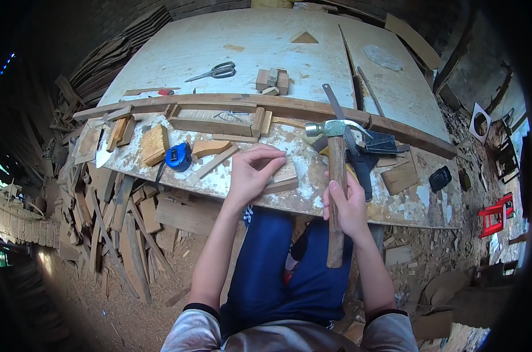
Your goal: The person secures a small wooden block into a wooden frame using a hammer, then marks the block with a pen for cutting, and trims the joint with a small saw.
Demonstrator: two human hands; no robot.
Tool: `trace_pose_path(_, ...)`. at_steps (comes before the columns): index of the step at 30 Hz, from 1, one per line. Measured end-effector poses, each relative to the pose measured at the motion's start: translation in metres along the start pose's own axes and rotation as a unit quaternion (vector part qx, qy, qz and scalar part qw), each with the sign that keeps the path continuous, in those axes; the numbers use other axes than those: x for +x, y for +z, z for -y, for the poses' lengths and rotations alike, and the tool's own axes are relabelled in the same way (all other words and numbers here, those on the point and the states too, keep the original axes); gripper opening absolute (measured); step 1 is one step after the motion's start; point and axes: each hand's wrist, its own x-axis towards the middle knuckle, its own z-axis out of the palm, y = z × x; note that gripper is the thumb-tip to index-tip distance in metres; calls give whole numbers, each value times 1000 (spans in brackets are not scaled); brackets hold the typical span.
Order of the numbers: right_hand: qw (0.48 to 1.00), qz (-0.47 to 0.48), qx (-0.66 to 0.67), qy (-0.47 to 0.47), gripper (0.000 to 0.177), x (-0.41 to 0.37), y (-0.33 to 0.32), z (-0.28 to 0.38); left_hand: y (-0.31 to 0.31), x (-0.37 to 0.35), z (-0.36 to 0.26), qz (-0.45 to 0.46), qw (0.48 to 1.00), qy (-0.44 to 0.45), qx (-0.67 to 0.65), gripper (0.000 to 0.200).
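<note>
My right hand [347, 205] is wrapped round the wooden handle of a claw hammer [335, 193], held upright with its metal head at the top. Thumb and fingertips of my left hand [255, 171] are pinched together over a small wood block [285, 174] at the bench's front edge. What the pinch holds, if anything, is too small to make out. A thin wooden strip [218, 161] and a shaped wood piece [211, 147] lie left of that hand. Behind the hammer, partly hidden, is a black-handled tool [363, 173].
On the workbench [219, 182] are a blue tape measure [178, 156], a yellowish wood block [154, 145], a wooden frame [213, 125] and a black case [440, 178]. A long beam [219, 102] crosses behind. Scissors [213, 72] lie farther back. Scrap wood [131, 240] piles up at left.
</note>
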Motion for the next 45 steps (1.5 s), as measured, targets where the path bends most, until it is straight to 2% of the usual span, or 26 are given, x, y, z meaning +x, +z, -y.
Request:
trace_pose_path(12, 1000, 1, -27, 13, 38, 0, 2, 3, -1, -2, -7, 0, 1000, -25, 5, 17)
trace_pose_path(18, 999, 5, -28, 15, 39, 0, 2, 3, -1, -3, -3, 8, 1000, 12, 13, 18)
trace_pose_path(45, 999, 0, -46, -5, 39, -1, 6, 1, -1, -4, -6, -2, 998, 49, 50, 14)
